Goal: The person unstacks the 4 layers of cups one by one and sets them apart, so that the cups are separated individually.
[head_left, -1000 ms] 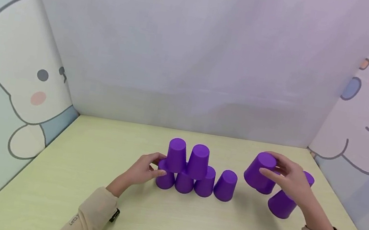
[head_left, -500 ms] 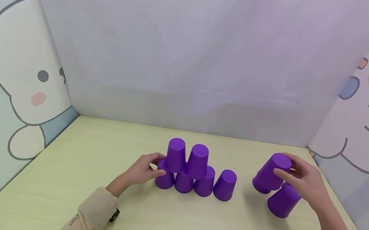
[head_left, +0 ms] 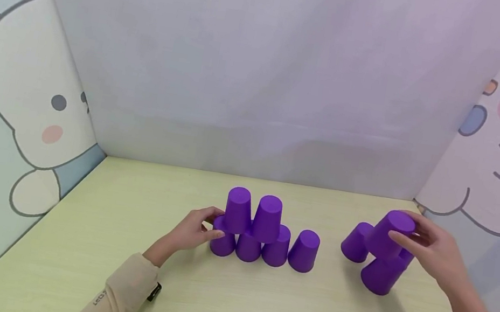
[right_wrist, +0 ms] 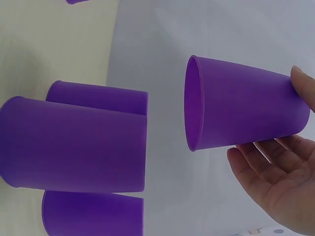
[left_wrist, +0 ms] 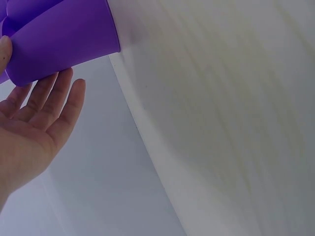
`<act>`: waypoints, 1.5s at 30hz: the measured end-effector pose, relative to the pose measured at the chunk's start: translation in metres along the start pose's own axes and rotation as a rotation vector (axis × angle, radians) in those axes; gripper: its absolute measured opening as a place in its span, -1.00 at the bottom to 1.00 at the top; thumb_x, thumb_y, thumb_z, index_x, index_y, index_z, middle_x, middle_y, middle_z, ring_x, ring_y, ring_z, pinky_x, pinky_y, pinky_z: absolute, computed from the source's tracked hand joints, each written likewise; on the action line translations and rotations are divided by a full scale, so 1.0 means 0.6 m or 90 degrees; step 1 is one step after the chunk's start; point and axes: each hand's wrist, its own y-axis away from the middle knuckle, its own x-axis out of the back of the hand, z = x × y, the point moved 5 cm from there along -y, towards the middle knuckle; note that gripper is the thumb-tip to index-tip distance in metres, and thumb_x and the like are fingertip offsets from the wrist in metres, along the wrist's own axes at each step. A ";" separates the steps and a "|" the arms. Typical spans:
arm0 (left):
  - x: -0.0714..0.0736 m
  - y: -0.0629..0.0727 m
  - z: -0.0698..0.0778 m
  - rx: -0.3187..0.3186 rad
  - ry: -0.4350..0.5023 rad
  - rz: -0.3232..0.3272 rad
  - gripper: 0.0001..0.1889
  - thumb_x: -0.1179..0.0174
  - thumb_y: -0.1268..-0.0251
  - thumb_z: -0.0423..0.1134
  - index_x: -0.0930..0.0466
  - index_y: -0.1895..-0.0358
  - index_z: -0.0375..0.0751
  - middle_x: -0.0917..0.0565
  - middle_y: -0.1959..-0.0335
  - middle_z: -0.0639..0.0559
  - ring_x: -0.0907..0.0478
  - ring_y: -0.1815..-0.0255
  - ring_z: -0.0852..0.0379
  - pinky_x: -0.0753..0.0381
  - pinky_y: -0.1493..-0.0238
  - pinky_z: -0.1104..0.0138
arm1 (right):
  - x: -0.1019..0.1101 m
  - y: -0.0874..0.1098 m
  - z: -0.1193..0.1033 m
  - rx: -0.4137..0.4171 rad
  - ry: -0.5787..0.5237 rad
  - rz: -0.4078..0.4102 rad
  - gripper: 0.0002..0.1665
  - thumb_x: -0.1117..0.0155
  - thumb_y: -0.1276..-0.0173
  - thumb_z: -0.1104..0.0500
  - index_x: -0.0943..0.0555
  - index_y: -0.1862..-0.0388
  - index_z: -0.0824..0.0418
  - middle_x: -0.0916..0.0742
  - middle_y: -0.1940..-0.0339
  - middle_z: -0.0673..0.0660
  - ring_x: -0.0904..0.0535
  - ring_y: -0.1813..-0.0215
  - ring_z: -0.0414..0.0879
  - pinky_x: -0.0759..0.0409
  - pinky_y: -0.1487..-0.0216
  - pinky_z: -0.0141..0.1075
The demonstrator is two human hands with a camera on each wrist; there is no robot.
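Note:
My left hand holds the leftmost upside-down purple cup of a row, thumb in front and fingers behind; in the left wrist view its fingertips lie against the cup's side. Two more upside-down cups stand on top of this row, bridging its left part. To the right, my right hand grips a purple cup near its base, mouth down and raised. The right wrist view shows the held cup apart from a cluster of three cups, among them a front cup.
The row's rightmost cup has nothing on it. Near the right hand, a left cup and a front cup of the cluster stand on the table. A pale back wall and printed side panels enclose the table.
My right hand has moved right with its cup, from over the cluster's left cup to above its front cup. The left hand and the row have stayed put.

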 end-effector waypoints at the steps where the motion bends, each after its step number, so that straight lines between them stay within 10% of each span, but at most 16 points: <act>1: 0.000 0.000 0.000 -0.001 0.001 0.000 -0.58 -0.22 -0.18 -0.25 -0.42 -0.09 -0.31 -0.59 0.14 -0.05 -0.52 0.16 0.07 -0.53 0.30 0.32 | 0.003 0.001 0.001 -0.001 -0.001 0.002 -0.43 -0.30 -0.20 0.16 -0.41 -0.21 0.15 -0.53 0.22 -0.40 -0.43 0.20 -0.62 -0.41 0.30 -0.63; 45: -0.001 -0.003 0.001 -0.016 -0.003 -0.002 -0.59 -0.23 -0.17 -0.25 -0.43 -0.06 -0.34 -0.60 0.15 -0.07 -0.54 0.18 0.05 -0.54 0.31 0.35 | 0.098 0.056 0.115 -0.098 0.065 0.074 -0.61 -0.33 -0.18 0.09 -0.50 0.00 0.01 -0.45 0.35 -0.58 -0.38 0.35 -0.68 -0.34 0.45 -0.63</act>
